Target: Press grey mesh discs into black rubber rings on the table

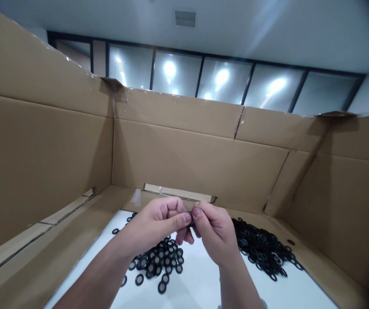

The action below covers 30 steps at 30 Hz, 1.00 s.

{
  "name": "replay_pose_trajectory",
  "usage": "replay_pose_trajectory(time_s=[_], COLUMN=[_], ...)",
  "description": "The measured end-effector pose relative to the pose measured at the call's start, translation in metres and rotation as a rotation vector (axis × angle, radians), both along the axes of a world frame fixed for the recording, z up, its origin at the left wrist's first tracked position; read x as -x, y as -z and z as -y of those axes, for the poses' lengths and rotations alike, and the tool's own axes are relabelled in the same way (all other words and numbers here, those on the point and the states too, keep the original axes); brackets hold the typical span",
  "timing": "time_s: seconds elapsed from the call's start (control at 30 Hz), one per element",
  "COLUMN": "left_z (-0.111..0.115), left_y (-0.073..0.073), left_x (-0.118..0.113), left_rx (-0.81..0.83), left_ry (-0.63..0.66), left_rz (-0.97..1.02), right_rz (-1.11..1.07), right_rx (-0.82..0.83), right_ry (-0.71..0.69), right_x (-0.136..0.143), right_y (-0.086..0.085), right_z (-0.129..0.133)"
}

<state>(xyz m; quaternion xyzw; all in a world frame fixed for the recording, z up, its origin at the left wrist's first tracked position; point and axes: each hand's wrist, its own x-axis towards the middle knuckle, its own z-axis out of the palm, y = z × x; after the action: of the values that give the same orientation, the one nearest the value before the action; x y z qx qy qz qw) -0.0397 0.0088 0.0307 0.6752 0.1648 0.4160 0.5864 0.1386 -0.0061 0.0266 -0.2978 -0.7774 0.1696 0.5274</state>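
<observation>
My left hand [171,219] and my right hand [214,229] meet above the white surface, thumbs and fingertips pinched around a small black ring [191,220]. Fingers hide most of this ring, so its centre cannot be made out. Below and left of my left hand lies a heap of black rings with grey centres [160,259], some partly behind my forearm. To the right of my right hand is a larger heap of plain black rings [261,244], their middles open.
A white board [200,283] lies on the floor of a large cardboard box [184,150], whose tall walls stand at the left, back and right. A flat cardboard strip [179,192] runs along the back wall. One loose black ring [290,242] lies near the right wall.
</observation>
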Motion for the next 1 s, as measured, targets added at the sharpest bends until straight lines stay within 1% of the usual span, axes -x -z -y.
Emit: replay_pose_trajectory(time_s=[0.13,0.27,0.33,0.4,0.53,0.67,0.73,0.77,0.83,0.9,0.97,1.0], left_z=[0.001,0.003,0.005,0.005,-0.001,-0.007,-0.008,-0.007,-0.005,-0.002,-0.001,-0.001], left_y=[-0.002,-0.003,-0.005,-0.006,-0.008,-0.007,-0.006,-0.005,-0.002,0.001,0.003,0.003], left_x=[0.002,0.000,-0.001,0.000,0.006,0.013,0.010,0.007,-0.001,-0.009,-0.015,-0.016], left_rx=[-0.021,-0.080,-0.102,-0.105,-0.063,-0.043,-0.027,-0.018,0.004,0.027,0.041,0.041], left_ry=[-0.047,-0.161,-0.189,-0.161,-0.041,0.001,0.006,0.006,-0.009,-0.034,-0.061,-0.070], left_rz=[-0.041,-0.066,-0.070,-0.078,-0.122,-0.175,-0.111,-0.051,0.086,0.175,0.208,0.210], right_rz=[0.010,0.013,0.011,0.034,0.124,0.156,0.073,0.000,-0.164,-0.275,-0.282,-0.255], right_rx=[-0.108,-0.197,-0.233,-0.251,-0.253,-0.229,-0.241,-0.249,-0.263,-0.272,-0.278,-0.275], right_ry=[0.028,0.118,0.135,0.115,0.115,0.089,0.104,0.134,0.225,0.304,0.322,0.304], right_x=[0.002,0.004,0.005,0.004,-0.001,0.000,0.007,0.012,0.022,0.030,0.032,0.030], right_y=[0.000,0.002,0.003,0.002,0.000,0.001,0.005,0.008,0.014,0.018,0.019,0.018], right_z=[0.001,-0.001,-0.003,-0.005,-0.006,-0.007,-0.008,-0.009,-0.009,-0.009,-0.009,-0.009])
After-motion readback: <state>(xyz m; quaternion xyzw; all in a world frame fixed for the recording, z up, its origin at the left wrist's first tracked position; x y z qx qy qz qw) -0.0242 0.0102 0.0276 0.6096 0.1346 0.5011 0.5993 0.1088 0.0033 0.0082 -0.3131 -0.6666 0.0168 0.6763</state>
